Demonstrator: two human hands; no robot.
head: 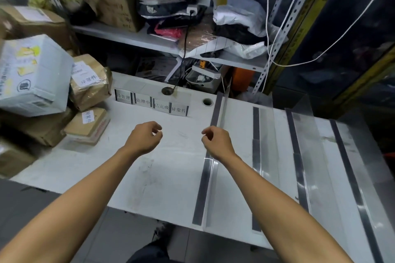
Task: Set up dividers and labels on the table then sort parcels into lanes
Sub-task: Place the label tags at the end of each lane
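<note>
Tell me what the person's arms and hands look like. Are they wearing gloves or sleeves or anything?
No gloves and no sleeves. Both forearms are bare all the way to the bottom edge of the picture. The left hand and the right hand are bare too. No watch, bracelet or ring shows on either one, and there are no marks or tape on them.

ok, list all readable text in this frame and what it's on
"待处理" on first label stand
"处理中" on second label stand
"已完成" on third label stand, first character unclear
"异常件" on fourth label stand
"异常件" on sticker of taped brown parcel
"异常件" on sticker of flat parcel
Print on white box: too blurred.
</note>
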